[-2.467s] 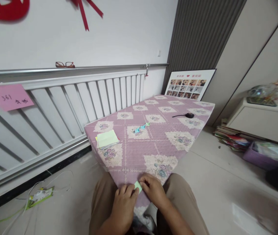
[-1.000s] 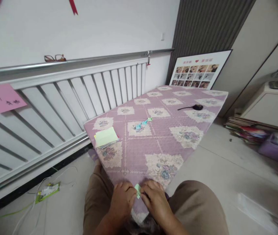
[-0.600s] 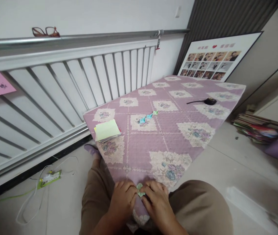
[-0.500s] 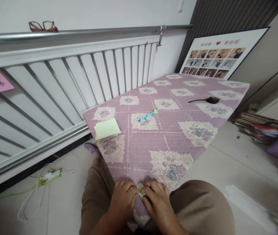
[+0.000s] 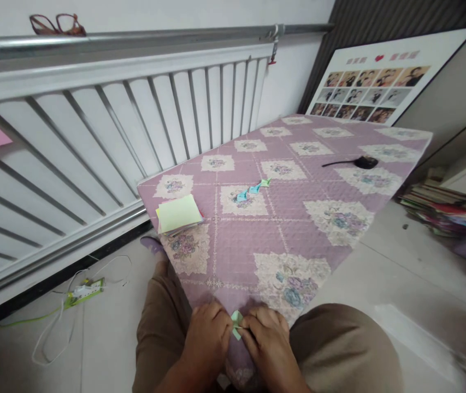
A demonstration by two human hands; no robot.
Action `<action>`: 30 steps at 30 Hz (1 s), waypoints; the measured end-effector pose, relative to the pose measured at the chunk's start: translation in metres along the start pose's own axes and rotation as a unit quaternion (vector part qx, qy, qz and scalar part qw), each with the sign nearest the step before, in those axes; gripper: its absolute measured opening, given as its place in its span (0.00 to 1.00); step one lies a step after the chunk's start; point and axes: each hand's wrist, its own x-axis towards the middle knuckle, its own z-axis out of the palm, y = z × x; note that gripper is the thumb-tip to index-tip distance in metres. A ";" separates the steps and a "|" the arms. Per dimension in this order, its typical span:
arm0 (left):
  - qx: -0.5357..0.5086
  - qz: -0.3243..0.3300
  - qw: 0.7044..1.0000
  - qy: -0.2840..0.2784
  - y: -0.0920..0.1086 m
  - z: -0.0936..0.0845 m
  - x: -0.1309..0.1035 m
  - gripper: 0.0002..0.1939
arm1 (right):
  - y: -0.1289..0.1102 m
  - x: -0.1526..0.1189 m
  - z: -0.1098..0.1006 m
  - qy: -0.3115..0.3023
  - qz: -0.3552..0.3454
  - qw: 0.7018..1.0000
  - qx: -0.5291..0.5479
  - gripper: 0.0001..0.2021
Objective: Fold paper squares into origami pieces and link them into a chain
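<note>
Between my two hands, at the near corner of the cloth-covered table (image 5: 241, 240), is a small piece of folded green paper (image 5: 236, 323). My left hand (image 5: 209, 334) pinches its left side, fingers curled. Thumb and fingers of my right hand (image 5: 266, 334) close on its right side. Parts of the paper are hidden by the fingertips. Farther up the table lie three small folded paper pieces in a slanting row: a blue one (image 5: 241, 195), another blue one (image 5: 254, 189) and a green one (image 5: 265, 183). A stack of square paper sheets (image 5: 180, 213), pale yellow-green on top, lies at the left edge.
A black object with a thin handle (image 5: 366, 162) lies on the table's far right. A white radiator (image 5: 134, 125) runs along the left, with glasses (image 5: 58, 24) on the pipe above. A photo board (image 5: 374, 82) leans behind. A power strip (image 5: 85, 292) sits on the floor.
The green paper between my hands has opened out somewhat and shows a flap pointing down towards me. Both hands stay in nearly the same place. The view has shifted slightly.
</note>
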 end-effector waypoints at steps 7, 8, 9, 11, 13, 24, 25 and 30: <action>-0.030 -0.025 0.999 -0.020 0.001 -0.007 0.004 0.06 | 0.007 0.000 -0.003 -0.004 -0.015 1.000 -0.011 0.04; -0.032 -0.026 0.999 -0.023 0.001 -0.008 0.005 0.07 | 0.007 0.001 -0.003 -0.009 -0.014 1.000 -0.016 0.04; -0.035 -0.025 0.999 -0.027 0.002 -0.009 0.005 0.07 | 0.006 0.001 -0.004 -0.014 -0.012 1.000 -0.023 0.04; -0.039 -0.021 0.999 -0.032 0.002 -0.010 0.005 0.07 | 0.005 0.003 -0.005 -0.026 -0.010 0.999 -0.034 0.05; -0.036 -0.019 0.999 -0.035 0.002 -0.010 0.005 0.07 | 0.004 0.005 -0.007 -0.037 -0.009 0.999 -0.037 0.05; 0.034 -0.070 0.994 -0.078 0.007 -0.013 0.014 0.08 | 0.001 0.010 -0.006 0.005 -0.005 0.997 -0.081 0.09; 0.037 -0.077 0.993 -0.084 0.007 -0.014 0.015 0.08 | 0.001 0.011 -0.006 0.011 -0.006 0.997 -0.082 0.10; 0.043 -0.099 0.988 -0.110 0.005 -0.020 0.018 0.06 | -0.001 0.013 -0.008 0.005 0.004 0.998 -0.068 0.10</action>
